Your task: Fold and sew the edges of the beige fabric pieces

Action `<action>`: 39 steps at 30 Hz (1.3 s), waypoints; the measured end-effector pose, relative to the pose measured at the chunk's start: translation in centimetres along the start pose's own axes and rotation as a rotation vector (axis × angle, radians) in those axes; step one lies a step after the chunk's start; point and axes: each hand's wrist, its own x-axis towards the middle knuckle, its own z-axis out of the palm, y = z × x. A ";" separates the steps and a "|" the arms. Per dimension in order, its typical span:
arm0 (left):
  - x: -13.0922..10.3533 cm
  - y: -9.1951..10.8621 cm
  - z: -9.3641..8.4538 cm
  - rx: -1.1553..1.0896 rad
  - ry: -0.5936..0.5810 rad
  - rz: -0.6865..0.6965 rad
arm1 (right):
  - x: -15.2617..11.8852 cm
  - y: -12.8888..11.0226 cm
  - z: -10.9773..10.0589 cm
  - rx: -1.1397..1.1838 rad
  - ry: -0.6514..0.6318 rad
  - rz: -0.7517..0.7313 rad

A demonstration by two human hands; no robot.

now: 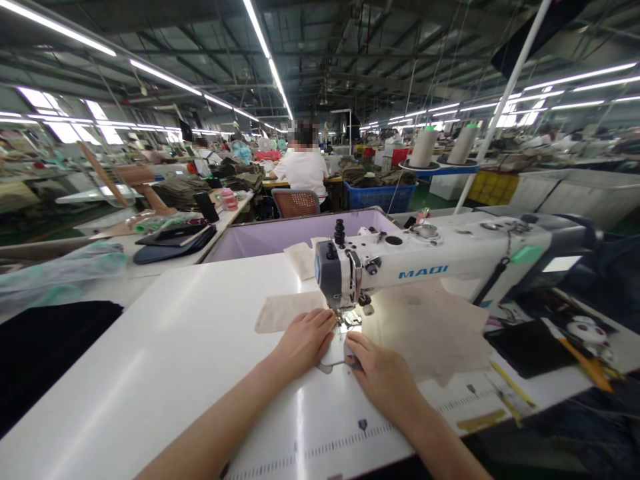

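A white sewing machine (425, 267) stands on the white table (200, 373), its lit needle area at the centre. My left hand (307, 337) lies just left of the presser foot, fingers together over the near end of a beige fabric strip (280, 312). Near the front right of the needle plate (334, 350), my right hand (377, 370) has its fingers curled around a small dark item too hidden to identify. A larger beige cloth (425, 330) spreads under the machine arm. Another small beige piece (301, 260) lies behind the machine head.
Behind the table is a purple-lined bin (280, 237). A person in a white top (303, 172) sits farther back, beside a blue crate (380, 197). Dark pouches (175, 243) lie at left; a black item (533, 347) and yellow tools (513, 385) lie at right.
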 end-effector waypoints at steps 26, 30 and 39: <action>-1.8 2.5 -2.1 -0.041 -0.099 0.004 | -0.7 -0.8 -0.9 0.076 -0.004 0.019; -1.9 3.2 -1.2 -0.078 -0.081 0.016 | -1.0 -1.0 -0.8 0.075 -0.034 0.021; -1.0 3.3 -1.0 0.013 -0.075 -0.042 | -0.1 -0.7 -0.9 0.045 -0.035 0.030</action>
